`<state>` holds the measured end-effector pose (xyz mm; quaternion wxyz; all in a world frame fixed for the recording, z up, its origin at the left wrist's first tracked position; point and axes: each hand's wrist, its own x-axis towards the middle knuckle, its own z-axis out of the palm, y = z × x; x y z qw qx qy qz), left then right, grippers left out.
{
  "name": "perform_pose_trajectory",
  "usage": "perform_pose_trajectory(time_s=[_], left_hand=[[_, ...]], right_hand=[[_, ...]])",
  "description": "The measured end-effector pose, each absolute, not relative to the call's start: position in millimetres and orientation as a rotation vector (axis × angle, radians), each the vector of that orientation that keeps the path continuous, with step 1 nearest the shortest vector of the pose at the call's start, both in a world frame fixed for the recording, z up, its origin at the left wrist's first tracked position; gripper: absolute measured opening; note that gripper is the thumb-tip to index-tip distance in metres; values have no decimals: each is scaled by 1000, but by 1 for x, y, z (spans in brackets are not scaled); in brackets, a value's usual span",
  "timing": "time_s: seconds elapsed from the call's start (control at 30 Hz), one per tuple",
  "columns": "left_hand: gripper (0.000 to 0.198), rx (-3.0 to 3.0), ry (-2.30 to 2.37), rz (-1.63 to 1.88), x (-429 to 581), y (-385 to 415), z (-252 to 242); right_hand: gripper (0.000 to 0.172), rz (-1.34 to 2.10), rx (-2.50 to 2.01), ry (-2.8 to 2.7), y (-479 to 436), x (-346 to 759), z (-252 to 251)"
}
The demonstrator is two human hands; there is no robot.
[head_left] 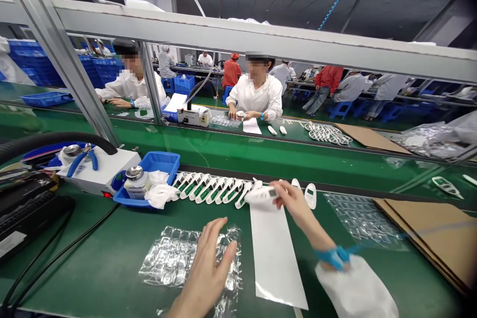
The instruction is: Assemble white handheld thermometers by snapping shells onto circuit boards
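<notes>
Nearest the camera, the left hand (208,268) reaches up from the bottom edge, thumb spread from the fingers, over a crinkled clear blister sheet (167,258); I cannot tell whether it touches. To its right, the right hand (291,201) pinches a white device shell (263,195) above the far end of a long white strip (274,253). Left of that shell, similar shells in a row (206,189) line the far edge of the green bench (112,263), ending near a blue tray (159,160). I see bench surface between the white strip and the stacked cardboard (439,233) at the right edge, and more on the left, where a black cable (70,242) crosses. Beyond, under a pale beam (238,35), people in white (255,94) work at another bench in a wide workshop.
</notes>
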<state>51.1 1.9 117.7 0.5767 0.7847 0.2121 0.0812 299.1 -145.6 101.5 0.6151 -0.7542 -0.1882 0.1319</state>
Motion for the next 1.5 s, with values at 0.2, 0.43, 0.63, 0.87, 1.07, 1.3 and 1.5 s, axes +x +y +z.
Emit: perform_pose_trajectory(time_s=[0.2, 0.43, 0.63, 0.87, 1.07, 1.3, 1.5], left_hand=[[25, 2597, 59, 359, 123, 26, 124], [27, 2792, -32, 394, 238, 12, 106], [19, 2750, 66, 348, 266, -4, 90], [15, 2333, 132, 375, 233, 1, 116], [24, 1926, 129, 184, 151, 2, 132], [21, 1814, 248, 303, 74, 13, 127], [24, 1674, 539, 404, 45, 52, 99]], right_hand=[[55, 25, -1799, -242, -122, 420, 75], [44, -123, -1925, -383, -142, 392, 66], [41, -124, -1945, -541, -172, 341, 74], [47, -68, -1834, -492, -178, 295, 84], [45, 173, -1510, -573, -144, 232, 113], [24, 61, -1678, -756, -104, 165, 122], [23, 150, -1742, -868, -92, 167, 120]])
